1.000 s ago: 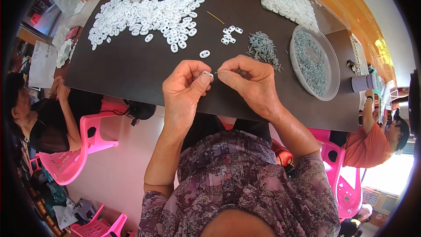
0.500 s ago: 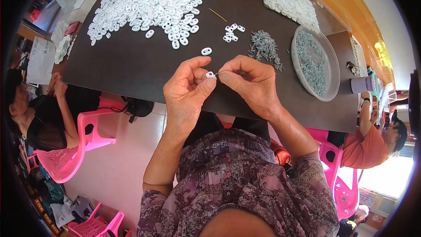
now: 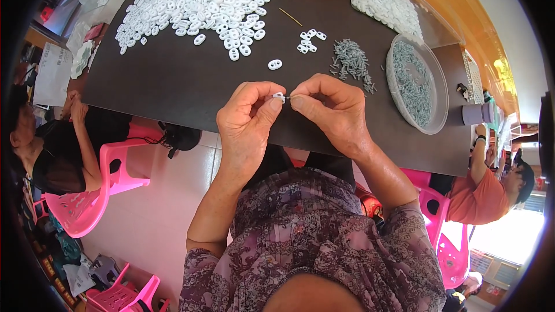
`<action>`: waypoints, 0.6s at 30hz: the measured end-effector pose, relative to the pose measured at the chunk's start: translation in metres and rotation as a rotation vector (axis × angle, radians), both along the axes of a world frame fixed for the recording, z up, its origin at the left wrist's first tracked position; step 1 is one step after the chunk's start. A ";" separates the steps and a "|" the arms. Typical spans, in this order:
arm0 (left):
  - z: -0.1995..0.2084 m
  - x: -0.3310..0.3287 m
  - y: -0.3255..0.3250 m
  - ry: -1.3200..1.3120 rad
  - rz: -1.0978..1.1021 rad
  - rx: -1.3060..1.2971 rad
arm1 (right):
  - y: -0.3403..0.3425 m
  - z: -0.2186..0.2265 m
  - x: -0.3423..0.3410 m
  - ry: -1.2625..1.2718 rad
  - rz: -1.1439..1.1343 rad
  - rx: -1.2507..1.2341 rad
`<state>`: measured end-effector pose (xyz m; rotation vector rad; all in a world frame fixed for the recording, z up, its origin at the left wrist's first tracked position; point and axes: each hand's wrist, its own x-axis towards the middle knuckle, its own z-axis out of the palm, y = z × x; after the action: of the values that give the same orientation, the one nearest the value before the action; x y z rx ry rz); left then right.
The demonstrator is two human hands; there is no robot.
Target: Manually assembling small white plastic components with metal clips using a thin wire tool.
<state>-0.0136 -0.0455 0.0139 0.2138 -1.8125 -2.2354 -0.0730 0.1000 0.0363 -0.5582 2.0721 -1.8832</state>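
My left hand (image 3: 250,121) pinches a small white plastic ring piece (image 3: 279,97) between thumb and forefinger, just above the near edge of the dark table (image 3: 173,81). My right hand (image 3: 332,110) holds a small grey screw (image 3: 289,97) by its fingertips, its tip touching the white piece. Both hands meet at the middle of the view. One loose white piece (image 3: 275,65) lies on the table just beyond them.
A large heap of white pieces (image 3: 196,14) covers the far left of the table. A small cluster of white pieces (image 3: 308,40), a pile of grey screws (image 3: 351,62) and a clear round tray of screws (image 3: 413,84) lie right. Other people sit on pink chairs (image 3: 87,196) at both sides.
Both hands have stayed together at the table edge, the fingers shifting slightly around the white piece and the screw.
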 end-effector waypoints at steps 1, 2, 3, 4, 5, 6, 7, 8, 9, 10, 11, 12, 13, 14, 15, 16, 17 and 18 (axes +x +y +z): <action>0.000 0.000 0.000 0.005 0.006 -0.017 | 0.000 0.000 0.000 0.003 -0.002 -0.002; -0.001 0.000 0.000 0.005 0.007 -0.016 | 0.000 0.000 0.000 0.005 -0.002 -0.005; -0.003 0.000 0.001 0.031 0.020 -0.046 | -0.001 0.000 0.001 0.005 -0.001 -0.005; -0.004 0.000 0.001 0.057 0.033 -0.076 | -0.001 0.000 0.001 0.015 0.001 0.007; -0.004 0.000 0.001 0.057 0.033 -0.075 | -0.001 0.000 0.001 0.025 0.002 0.018; -0.004 0.000 0.001 0.066 0.037 -0.107 | -0.001 0.000 0.001 0.026 0.002 0.019; -0.004 0.000 0.001 0.074 0.040 -0.139 | -0.002 -0.001 0.001 0.031 0.002 0.025; -0.003 0.000 0.001 0.074 0.041 -0.138 | -0.002 -0.001 0.001 0.036 0.002 0.031; -0.001 0.000 0.001 0.060 0.044 -0.157 | -0.002 -0.001 0.001 0.036 0.003 0.032; 0.000 0.000 0.002 0.046 0.046 -0.175 | -0.002 -0.001 0.001 0.034 0.000 0.039; 0.001 0.000 0.002 0.046 0.047 -0.173 | -0.002 0.000 0.001 0.031 -0.002 0.047; 0.001 0.000 0.002 0.062 0.055 -0.214 | -0.002 -0.001 0.001 0.031 -0.002 0.049; 0.001 0.000 0.002 0.079 0.063 -0.254 | -0.002 -0.001 0.001 0.035 -0.004 0.050; 0.000 -0.001 0.002 0.079 0.064 -0.254 | -0.003 -0.001 0.001 0.039 -0.005 0.050; -0.002 -0.001 0.002 0.102 0.078 -0.275 | -0.004 -0.001 0.002 0.039 -0.004 0.051; -0.003 -0.001 0.002 0.124 0.093 -0.296 | -0.005 -0.001 0.002 0.041 -0.006 0.058; -0.003 -0.001 0.002 0.124 0.093 -0.295 | -0.006 -0.002 0.002 0.042 -0.008 0.067; -0.003 0.000 0.002 0.100 0.090 -0.307 | -0.006 -0.002 0.002 0.042 -0.008 0.068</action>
<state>-0.0136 -0.0431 0.0111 0.1189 -2.0151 -1.8431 -0.0711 0.0940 0.0338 -0.5783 2.1584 -1.8129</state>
